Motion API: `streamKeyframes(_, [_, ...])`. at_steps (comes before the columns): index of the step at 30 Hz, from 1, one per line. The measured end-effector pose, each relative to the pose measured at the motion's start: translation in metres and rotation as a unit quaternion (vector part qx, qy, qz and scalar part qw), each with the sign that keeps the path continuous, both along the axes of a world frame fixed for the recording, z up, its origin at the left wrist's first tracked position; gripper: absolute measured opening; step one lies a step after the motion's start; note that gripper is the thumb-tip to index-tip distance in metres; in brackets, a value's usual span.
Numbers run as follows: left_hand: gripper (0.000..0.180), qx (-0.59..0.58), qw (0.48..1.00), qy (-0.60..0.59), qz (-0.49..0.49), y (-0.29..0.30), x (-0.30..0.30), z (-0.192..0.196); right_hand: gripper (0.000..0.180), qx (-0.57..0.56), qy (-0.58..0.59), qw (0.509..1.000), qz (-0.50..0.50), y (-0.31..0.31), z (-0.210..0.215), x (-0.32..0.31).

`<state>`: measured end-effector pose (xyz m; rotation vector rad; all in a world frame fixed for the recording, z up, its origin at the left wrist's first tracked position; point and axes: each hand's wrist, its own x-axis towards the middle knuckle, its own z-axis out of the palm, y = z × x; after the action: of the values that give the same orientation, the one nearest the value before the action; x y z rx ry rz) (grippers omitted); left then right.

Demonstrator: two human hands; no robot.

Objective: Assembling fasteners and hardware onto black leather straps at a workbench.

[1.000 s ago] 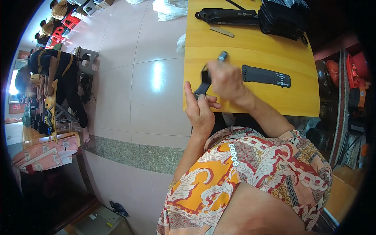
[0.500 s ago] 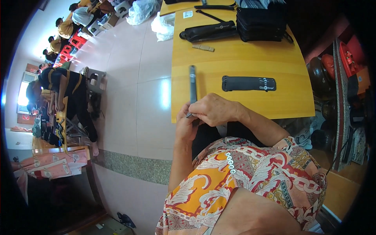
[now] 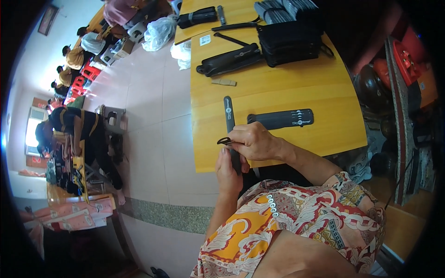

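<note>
Holding a long dark strap (image 3: 229,121) at the near edge of the yellow wooden bench (image 3: 324,99), low centre of the frame: right hand (image 3: 254,141) closed over the strap's near part, fingers curled around it beside a small black loop (image 3: 224,141) sticking out to the left; left hand (image 3: 230,172) just below, thumb and fingers pinched shut on the strap's lower end, off the bench edge. Strap running straight up from both grips and lying flat on the wood.

Just right of the hands, lying crosswise on the bench: a flat dark pouch (image 3: 281,118), long and narrow, with small pale markings near its right end.

Farther up, centre: a small tan rectangular piece (image 3: 224,82), then a longer black case (image 3: 229,59) set at a slant. Right of that, a squat black bag (image 3: 289,41) with a stack of grey flat pieces (image 3: 287,8) behind it. Near the bench's far left corner, a small white label (image 3: 205,40), square, with dark print.

Upper left beyond the bench, on the tiled floor (image 3: 148,106): two white plastic bags (image 3: 160,31), knotted and crumpled, and red plastic stools (image 3: 85,76). Lower left: pink-and-white flat cartons (image 3: 69,217), stacked.
</note>
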<state>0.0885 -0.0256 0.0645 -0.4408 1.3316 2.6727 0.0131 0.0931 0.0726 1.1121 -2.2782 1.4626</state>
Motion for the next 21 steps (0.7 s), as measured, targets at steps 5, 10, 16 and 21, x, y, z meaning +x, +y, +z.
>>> streamKeyframes(5, [0.022, -0.008, 0.996, 0.046, -0.079, 0.015, 0.002, 0.009, 0.018, -0.046, -0.045, 0.985, -0.159, 0.017, 0.024, -0.014])
streamKeyframes(10, [0.019, -0.036, 0.98, 0.043, -0.189, 0.02, 0.017, 0.031, 0.029, -0.158, -0.007, 0.924, -0.348, 0.095, 0.039, -0.074])
streamKeyframes(16, [0.019, -0.083, 0.979, 0.007, -0.186, -0.005, 0.034, 0.004, 0.026, -0.052, 0.063, 0.699, -0.711, 0.262, 0.076, -0.088])
streamKeyframes(21, [0.018, -0.008, 0.999, -0.005, 0.05, -0.031, 0.013, -0.028, 0.019, 0.225, 0.225, 0.703, -0.636, 0.282, 0.042, -0.059])
